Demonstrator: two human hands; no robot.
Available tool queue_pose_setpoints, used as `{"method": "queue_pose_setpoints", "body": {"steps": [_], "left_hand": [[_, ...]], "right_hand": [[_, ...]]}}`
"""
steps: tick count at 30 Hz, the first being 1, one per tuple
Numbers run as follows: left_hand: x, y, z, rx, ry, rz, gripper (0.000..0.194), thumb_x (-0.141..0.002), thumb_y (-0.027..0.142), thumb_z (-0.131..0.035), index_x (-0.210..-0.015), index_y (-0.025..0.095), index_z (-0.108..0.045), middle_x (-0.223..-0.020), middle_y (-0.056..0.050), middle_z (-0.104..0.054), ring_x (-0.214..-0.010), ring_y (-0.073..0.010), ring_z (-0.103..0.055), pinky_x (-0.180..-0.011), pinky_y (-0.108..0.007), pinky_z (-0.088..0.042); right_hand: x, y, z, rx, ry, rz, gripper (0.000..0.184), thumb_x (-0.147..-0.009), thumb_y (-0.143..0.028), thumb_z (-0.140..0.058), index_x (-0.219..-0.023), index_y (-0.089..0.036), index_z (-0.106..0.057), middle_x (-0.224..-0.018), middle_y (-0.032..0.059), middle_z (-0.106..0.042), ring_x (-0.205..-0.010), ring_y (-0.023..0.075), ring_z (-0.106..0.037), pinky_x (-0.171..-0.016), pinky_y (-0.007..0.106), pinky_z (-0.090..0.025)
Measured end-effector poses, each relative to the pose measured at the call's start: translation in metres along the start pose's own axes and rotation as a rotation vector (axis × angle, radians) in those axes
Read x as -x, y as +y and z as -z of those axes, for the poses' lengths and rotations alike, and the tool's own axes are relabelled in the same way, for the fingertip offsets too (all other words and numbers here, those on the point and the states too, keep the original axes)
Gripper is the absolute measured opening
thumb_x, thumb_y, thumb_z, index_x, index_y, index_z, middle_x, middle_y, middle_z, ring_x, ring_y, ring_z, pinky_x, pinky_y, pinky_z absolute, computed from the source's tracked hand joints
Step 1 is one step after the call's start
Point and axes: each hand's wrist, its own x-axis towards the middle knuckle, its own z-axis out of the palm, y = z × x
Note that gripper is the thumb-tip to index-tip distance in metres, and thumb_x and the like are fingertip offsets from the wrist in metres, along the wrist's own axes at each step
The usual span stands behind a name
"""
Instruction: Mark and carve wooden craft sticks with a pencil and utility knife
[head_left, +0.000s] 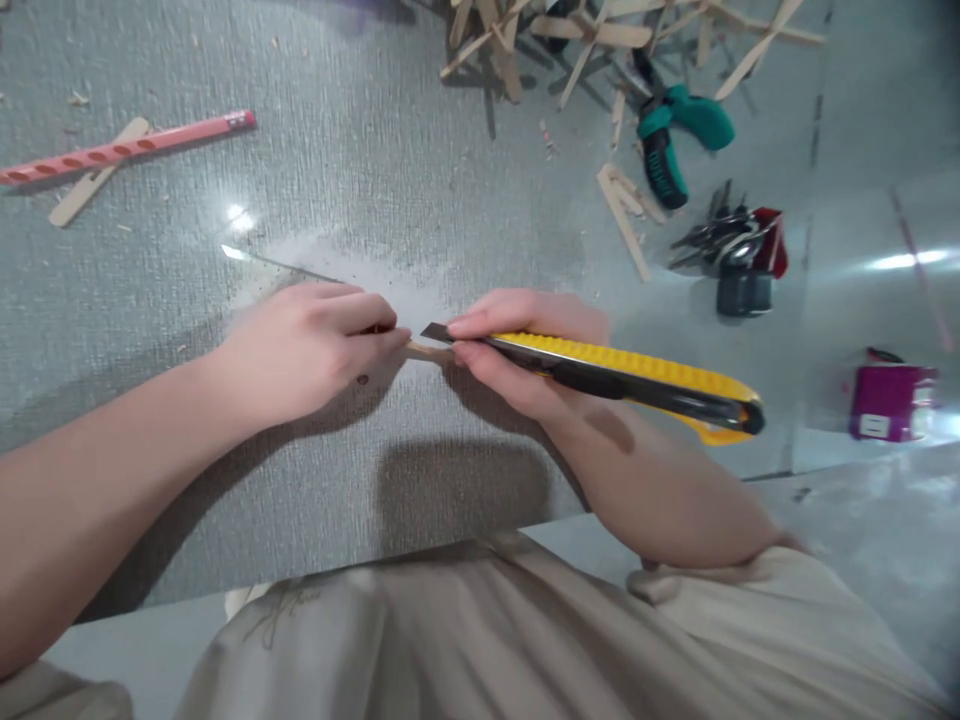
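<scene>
My left hand (322, 345) is closed on a small wooden craft stick (429, 352), its fingertips pinching one end close to the tabletop. The stick's other end reaches the fingertips of my right hand (529, 312). That hand grips a yellow and black utility knife (622, 372) near its front. The knife's blade (435, 331) is out and points left, just above the stick; I cannot tell whether they touch. A thin shiny strip (281, 264) lies on the table beyond my left hand, partly hidden by it.
Upper left, a pink pencil (176, 135) crosses a loose craft stick (71, 205). Green-handled pliers (664, 160) lie upper right beside crossed craft sticks (592, 30). A bunch of keys (724, 235) and a purple box (892, 400) are farther right. Wood shavings dot the grey table (337, 500).
</scene>
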Motion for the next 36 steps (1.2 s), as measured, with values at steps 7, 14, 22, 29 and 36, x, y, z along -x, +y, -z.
{"method": "queue_pose_setpoints", "body": {"steps": [7,14,22,29,36], "left_hand": [[0.003,-0.003,0.001,-0.142,-0.003,-0.100,0.033,-0.110,0.029,-0.045,-0.109,0.019,-0.076,-0.096,-0.008,-0.077,-0.079,-0.0175,-0.071,-0.072,-0.032,-0.055],[0.003,-0.005,0.001,-0.007,0.016,0.070,0.033,-0.107,0.026,-0.049,-0.103,0.025,-0.081,-0.099,-0.006,-0.079,-0.079,-0.0179,-0.071,-0.068,-0.030,-0.051],[0.001,-0.001,-0.002,0.048,0.036,0.115,0.034,-0.105,0.028,-0.051,-0.094,0.026,-0.083,-0.095,-0.006,-0.077,-0.081,-0.0204,-0.068,-0.072,-0.034,-0.050],[0.001,-0.002,-0.006,0.052,0.053,0.123,0.035,-0.104,0.026,-0.052,-0.089,0.024,-0.082,-0.094,-0.007,-0.075,-0.078,-0.0193,-0.067,-0.069,-0.033,-0.049],[0.002,0.003,-0.004,0.022,-0.022,0.195,0.035,-0.106,0.027,-0.049,-0.098,0.023,-0.083,-0.101,-0.006,-0.076,-0.087,-0.0191,-0.069,-0.077,-0.032,-0.051]], "right_hand": [[-0.002,-0.002,-0.001,0.041,-0.025,0.033,0.009,-0.096,-0.045,-0.071,-0.094,-0.037,-0.075,-0.089,0.0036,-0.072,-0.082,0.0242,-0.068,-0.085,0.046,-0.058],[-0.005,-0.004,0.000,0.077,-0.111,-0.072,0.015,-0.093,-0.053,-0.071,-0.087,-0.039,-0.074,-0.092,0.0081,-0.074,-0.094,0.0305,-0.069,-0.086,0.047,-0.060],[-0.001,0.005,0.000,0.079,-0.178,-0.060,0.008,-0.094,-0.050,-0.072,-0.093,-0.044,-0.077,-0.098,0.0055,-0.076,-0.098,0.0301,-0.069,-0.092,0.050,-0.059],[-0.003,0.005,-0.001,0.217,-0.183,0.086,0.012,-0.101,-0.044,-0.065,-0.096,-0.039,-0.074,-0.099,0.0041,-0.080,-0.094,0.0256,-0.074,-0.089,0.046,-0.062],[-0.008,0.009,-0.003,0.285,-0.099,0.430,0.015,-0.096,-0.021,-0.070,-0.101,-0.034,-0.073,-0.092,-0.0034,-0.081,-0.082,0.0186,-0.079,-0.072,0.034,-0.066]]}}
